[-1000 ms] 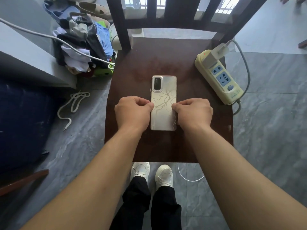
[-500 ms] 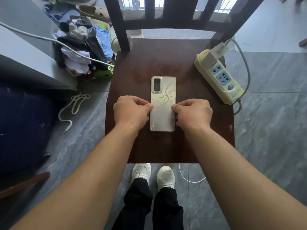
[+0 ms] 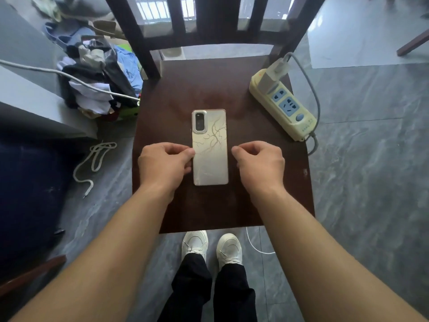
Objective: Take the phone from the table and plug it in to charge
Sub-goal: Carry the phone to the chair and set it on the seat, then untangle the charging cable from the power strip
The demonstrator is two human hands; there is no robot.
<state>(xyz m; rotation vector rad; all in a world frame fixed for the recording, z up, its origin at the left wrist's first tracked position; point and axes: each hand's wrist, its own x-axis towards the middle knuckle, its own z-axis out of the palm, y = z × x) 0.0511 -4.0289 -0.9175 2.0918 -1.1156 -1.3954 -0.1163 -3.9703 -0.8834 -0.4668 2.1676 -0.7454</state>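
The phone (image 3: 210, 147) lies face down on the dark wooden chair seat (image 3: 176, 205), its pale gold back with a branching line pattern facing up and its camera at the far end. My left hand (image 3: 164, 163) is curled, with thumb and fingertips on the phone's left edge. My right hand (image 3: 260, 161) is loosely curled beside the right edge, a small gap away from it. A yellow power strip (image 3: 284, 108) rests on the seat's far right corner with a white charger block (image 3: 270, 75) plugged into it. A thin white cable (image 3: 255, 246) shows on the floor under the seat's front edge.
The chair's back slats (image 3: 176, 22) rise behind the seat. A pile of clothes (image 3: 97, 84) crossed by a thick white cable (image 3: 76, 79) sits at the left. A white cord (image 3: 92, 163) lies on the grey tiled floor. My white shoes (image 3: 211, 247) stand below the seat.
My right hand has come off the phone's right edge, leaving a small gap. The phone lies straighter on the seat. The left hand stays at the left edge.
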